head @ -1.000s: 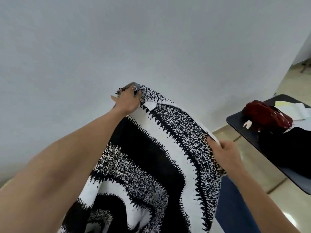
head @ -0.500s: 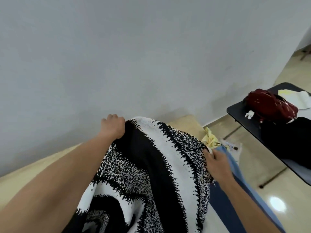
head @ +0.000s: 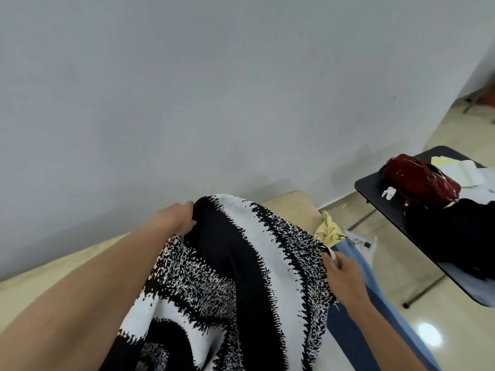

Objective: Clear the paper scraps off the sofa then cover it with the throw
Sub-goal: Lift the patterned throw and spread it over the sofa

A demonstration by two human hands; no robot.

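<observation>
- Throw [head: 241, 277]: black-and-white knit, wavy bands. Fills lower centre of frame, held up between both hands, top edge bunched into a hump.
- Left hand [head: 175, 219]: centre-left. Fingers curled tight together over the throw's upper left edge and gripping it; fingertips hidden in the fold.
- Right hand [head: 345, 274]: lower right of centre. Thumb and fingers pinch the throw's right edge. Back of hand faces camera, so fingertips mostly not visible.
- Sofa [head: 53, 271]: beige surface running from lower left up to centre, against grey wall [head: 187, 89]. Throw hangs in front of its mid part; can't tell whether cloth touches it.
- Paper scrap [head: 330, 231]: yellow, crumpled, right of centre, just beside the throw's right edge, at the sofa's right end. A small printed packet [head: 365, 241] lies next to it.
- Blue fabric [head: 356, 266]: strip behind and below the right hand; what it belongs to unclear.
- Table [head: 375, 194]: black top, right edge of frame, apart from the sofa. Carries a dark red bag [head: 420, 180], pale papers [head: 455, 170], black cloth [head: 450, 236].
- Floor [head: 401, 266]: glossy beige tile, lower right.
</observation>
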